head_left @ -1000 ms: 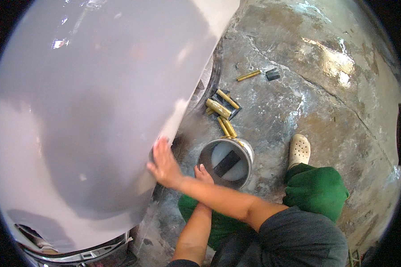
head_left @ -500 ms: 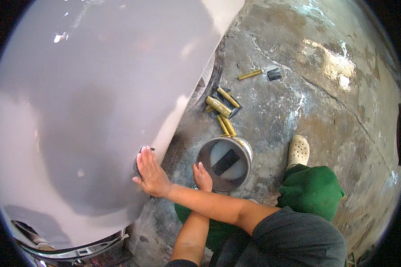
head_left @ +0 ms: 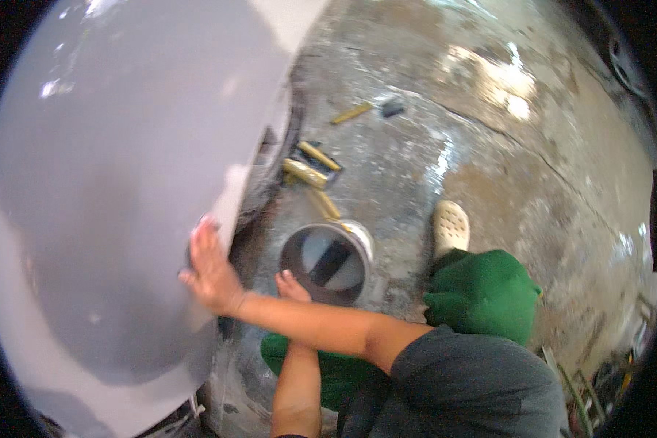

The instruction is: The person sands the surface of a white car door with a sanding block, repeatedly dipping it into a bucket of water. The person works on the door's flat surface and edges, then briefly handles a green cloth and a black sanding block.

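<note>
My right hand (head_left: 215,271) lies flat on a smooth grey-and-white car body panel (head_left: 124,190), near its edge. Under the palm and fingers is a dark sheet that looks like sandpaper, mostly hidden; only a thin dark rim shows beside the fingers. My right forearm crosses over the left one. At the left rim of a round bucket (head_left: 366,244) is my left hand (head_left: 293,287), its fingers loosely stretched, partly covered by the right forearm. Inside the bucket are cloudy water and a black rectangular block (head_left: 330,264).
Several yellowish sanding blocks (head_left: 306,174) and dark sheets lie on the wet concrete floor beyond the bucket. Farther off are a thin yellow stick (head_left: 352,113) and a small dark piece (head_left: 393,107). My foot wears a cream clog (head_left: 451,228). Clutter (head_left: 598,390) sits at lower right.
The view has shifted, so panel, bucket and floor things appear farther left. My right hand remains pressed on the panel near its edge, and my left hand stays by the bucket rim.
</note>
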Demonstrator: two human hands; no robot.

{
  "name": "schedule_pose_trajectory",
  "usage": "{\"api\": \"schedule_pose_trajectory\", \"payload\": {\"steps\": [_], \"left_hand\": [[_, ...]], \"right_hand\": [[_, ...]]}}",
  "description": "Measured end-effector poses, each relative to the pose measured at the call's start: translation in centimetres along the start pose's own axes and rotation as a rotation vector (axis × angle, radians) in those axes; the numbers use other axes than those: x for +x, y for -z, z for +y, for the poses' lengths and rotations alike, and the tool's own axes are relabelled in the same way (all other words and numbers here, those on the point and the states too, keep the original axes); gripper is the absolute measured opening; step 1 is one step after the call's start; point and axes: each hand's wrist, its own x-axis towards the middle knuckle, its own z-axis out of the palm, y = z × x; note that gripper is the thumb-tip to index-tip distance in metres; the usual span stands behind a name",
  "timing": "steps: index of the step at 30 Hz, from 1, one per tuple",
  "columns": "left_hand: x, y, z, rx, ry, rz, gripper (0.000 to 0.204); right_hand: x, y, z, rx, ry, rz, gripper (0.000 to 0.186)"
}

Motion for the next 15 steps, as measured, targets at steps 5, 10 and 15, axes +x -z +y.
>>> {"api": "schedule_pose_trajectory", "payload": {"steps": [5,10,15], "left_hand": [[2.6,-1.8,-12.0,0.675,-0.780,0.390,0.059],[3.7,-3.2,-6.7,-0.163,-0.316,0.159,0.064],[7.9,-3.5,-8.3,-0.145,-0.394,0.127,0.063]], "right_hand": [[6.8,0.9,4.2,0.159,-0.406,0.264,0.077],[19.4,11.6,19.9,0.416,-0.901,0.643,0.074],[22.7,13.1,24.7,0.006,-1.384,0.593,0.067]]}}
